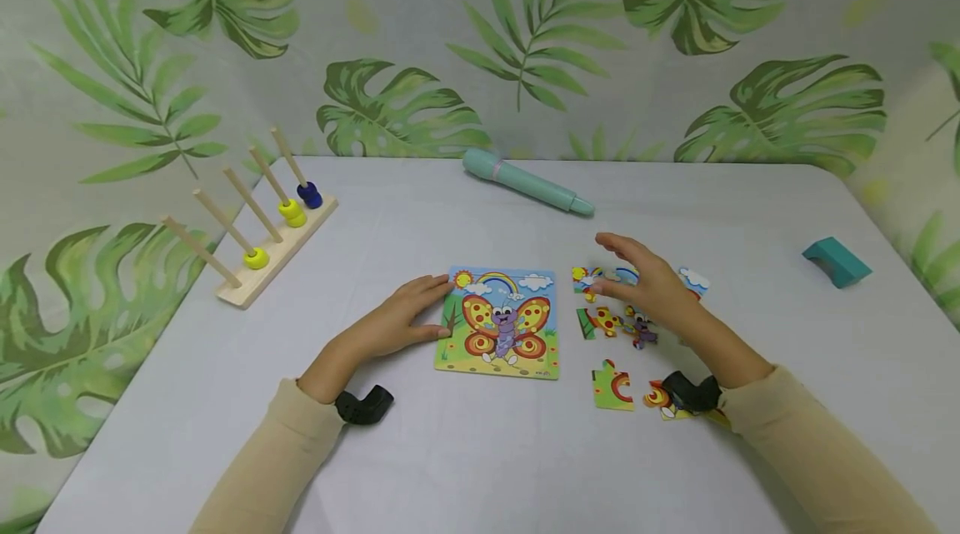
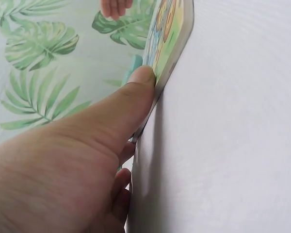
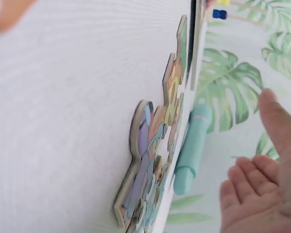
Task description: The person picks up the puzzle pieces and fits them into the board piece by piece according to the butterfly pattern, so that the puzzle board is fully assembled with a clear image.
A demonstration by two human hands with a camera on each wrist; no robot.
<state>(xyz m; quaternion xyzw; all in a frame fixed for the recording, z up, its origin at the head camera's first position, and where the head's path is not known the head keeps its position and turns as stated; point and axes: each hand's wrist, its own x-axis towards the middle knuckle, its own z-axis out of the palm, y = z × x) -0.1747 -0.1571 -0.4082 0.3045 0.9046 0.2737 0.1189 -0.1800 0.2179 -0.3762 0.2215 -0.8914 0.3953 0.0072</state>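
Note:
A square butterfly picture puzzle (image 1: 502,326) lies flat on the table, its picture whole. My left hand (image 1: 401,319) rests at its left edge, the thumb (image 2: 141,76) touching the board's rim and the other fingers along the table and edge. To the right, my right hand (image 1: 660,288) hovers over loose jigsaw pieces, fingers apart and holding nothing. Among these are a green and red piece (image 1: 612,388), a sun piece (image 1: 581,277) and a joined strip with a purple butterfly body (image 1: 641,332). The right hand and its wrist camera hide some pieces.
A wooden peg stand (image 1: 279,255) with yellow and blue beads stands at the left. A mint-green stick (image 1: 528,184) lies behind the puzzle, and a teal arch block (image 1: 836,262) sits near the right edge. Leaf-patterned cloth (image 1: 405,9) hangs behind the table.

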